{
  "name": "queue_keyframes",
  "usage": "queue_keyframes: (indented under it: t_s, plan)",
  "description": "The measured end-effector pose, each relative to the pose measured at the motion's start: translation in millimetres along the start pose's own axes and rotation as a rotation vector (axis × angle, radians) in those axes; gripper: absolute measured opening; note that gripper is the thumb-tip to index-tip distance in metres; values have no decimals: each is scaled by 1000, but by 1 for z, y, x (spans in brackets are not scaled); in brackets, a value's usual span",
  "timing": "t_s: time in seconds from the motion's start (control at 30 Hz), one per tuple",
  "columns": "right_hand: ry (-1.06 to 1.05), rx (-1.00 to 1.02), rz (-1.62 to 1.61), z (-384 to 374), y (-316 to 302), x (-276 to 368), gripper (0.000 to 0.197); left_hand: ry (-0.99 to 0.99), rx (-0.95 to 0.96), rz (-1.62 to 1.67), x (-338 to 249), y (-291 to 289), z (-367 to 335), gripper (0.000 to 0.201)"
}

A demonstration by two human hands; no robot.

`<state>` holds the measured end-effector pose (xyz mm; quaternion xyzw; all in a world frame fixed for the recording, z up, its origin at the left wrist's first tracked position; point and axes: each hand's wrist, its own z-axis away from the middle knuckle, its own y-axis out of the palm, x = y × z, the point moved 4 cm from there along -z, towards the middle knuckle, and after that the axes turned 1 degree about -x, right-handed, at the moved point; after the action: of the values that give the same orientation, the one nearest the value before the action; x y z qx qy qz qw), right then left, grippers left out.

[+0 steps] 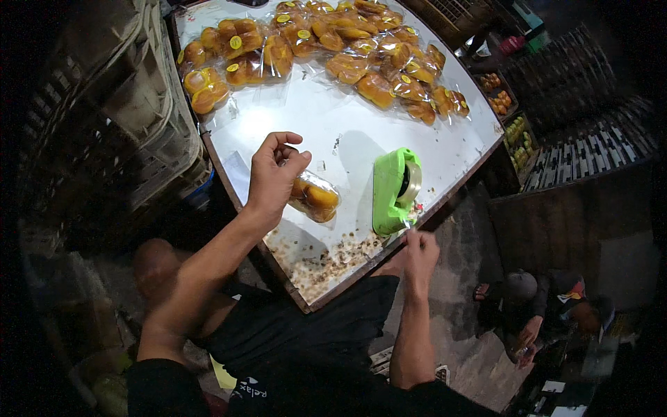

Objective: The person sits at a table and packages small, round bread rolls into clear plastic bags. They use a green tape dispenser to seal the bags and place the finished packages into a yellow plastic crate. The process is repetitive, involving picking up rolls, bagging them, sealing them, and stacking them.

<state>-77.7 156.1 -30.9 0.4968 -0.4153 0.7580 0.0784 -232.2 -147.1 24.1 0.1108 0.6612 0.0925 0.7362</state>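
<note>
My left hand (pixel 276 170) is closed in a pinch at one end of a clear plastic bag of bread (pixel 318 198). The golden-brown bread in it shows below my fingers, just over the white tabletop (pixel 278 115). A bright green tape dispenser (pixel 389 191) with a roll of clear tape (pixel 411 182) stands near the table's right edge. Beside its cutting end, my right hand (pixel 421 254) is closed, fingertips pinched at a short end of tape (pixel 408 224). The palm side of the right hand is hidden.
Many bagged breads (pixel 347 42) with yellow round labels lie across the table's far side. Stacked plastic crates (pixel 156 118) stand close at the left. At the lower right a person (pixel 549 299) crouches on the floor. Racks of trays (pixel 590 153) stand beyond the right edge.
</note>
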Motion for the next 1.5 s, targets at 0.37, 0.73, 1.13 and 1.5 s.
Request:
queue_keyframes:
  t_s: [0.37,0.73,1.13,1.5]
  plan:
    - [-476,339,-510,82,129,160,17,259,-118,-265,-13,5,21,20]
    - [-2,596,-896,71,140,152,48,-276,390,270,-20,-10,4,50]
    - [-198,185,-728,31,1,87,22,-447,484,114,98,128,-39,77]
    - [-299,590,-781,35,60,94,19,1369,-550,-1387,-327,-29,54,37]
